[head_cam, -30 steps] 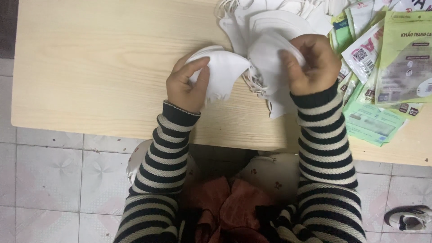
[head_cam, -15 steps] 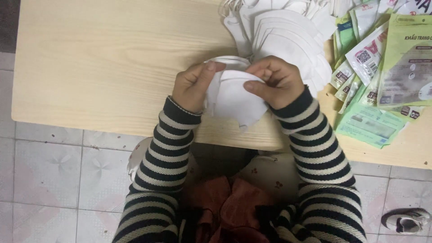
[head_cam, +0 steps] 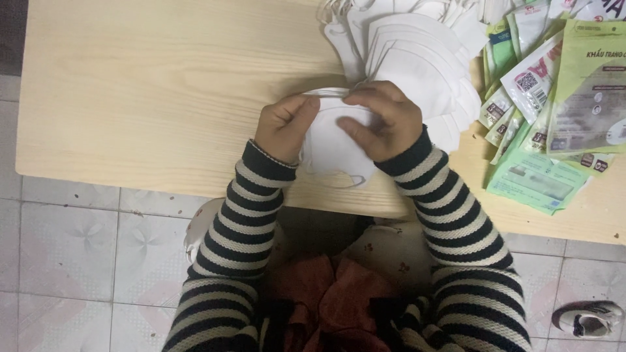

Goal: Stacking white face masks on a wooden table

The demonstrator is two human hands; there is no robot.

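— Both hands have drawn closer together since half a second ago; what do they hold?
— Left hand [head_cam: 285,128] and right hand [head_cam: 383,120] pinch one white mask [head_cam: 329,146], fingers curled shut, at the table's [head_cam: 143,85] near edge, left of the mask pile [head_cam: 417,58]

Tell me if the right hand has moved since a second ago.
Yes. The right hand has come left and slightly down, off the mask pile, and now meets the left hand on one mask.

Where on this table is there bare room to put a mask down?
The pale wooden table is bare left of the left hand. Right of the right hand it is crowded: fanned white masks, then green packets.
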